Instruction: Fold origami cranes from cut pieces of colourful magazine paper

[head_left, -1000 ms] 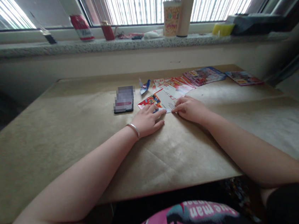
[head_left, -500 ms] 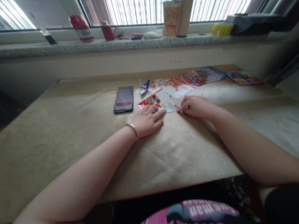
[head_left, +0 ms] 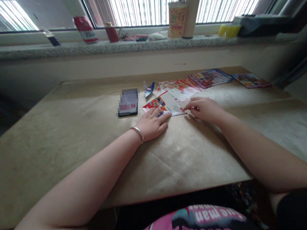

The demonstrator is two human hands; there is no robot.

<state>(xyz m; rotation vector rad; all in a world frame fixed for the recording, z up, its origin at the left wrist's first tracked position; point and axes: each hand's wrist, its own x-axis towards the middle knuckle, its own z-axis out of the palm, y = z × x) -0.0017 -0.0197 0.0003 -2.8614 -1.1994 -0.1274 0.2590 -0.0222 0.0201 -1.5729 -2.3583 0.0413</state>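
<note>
The left hand (head_left: 152, 124) is lying flat, fingers spread, pressing the near-left part of the printed paper sheet (head_left: 166, 105) against the brown table cover (head_left: 76, 137) to keep it from sliding. The right hand (head_left: 206, 109) is pinching the sheet's near-right edge between narrowed fingertips. The phone (head_left: 127, 103) is lying just left.

Your light's all daylight from the window (head_left: 142, 4) up top, and it's blown out white past the railing. The desk (head_left: 62, 139) gets soft, even light, with only faint shadows under your arms. The bottom edge and left corner go pretty dim. Wide lens bends the sill (head_left: 108, 46) and stretches your forearms near the edges. The phone (head_left: 127, 102) screen is pixelated, and the far papers (head_left: 210, 78) look a bit soft.
</note>
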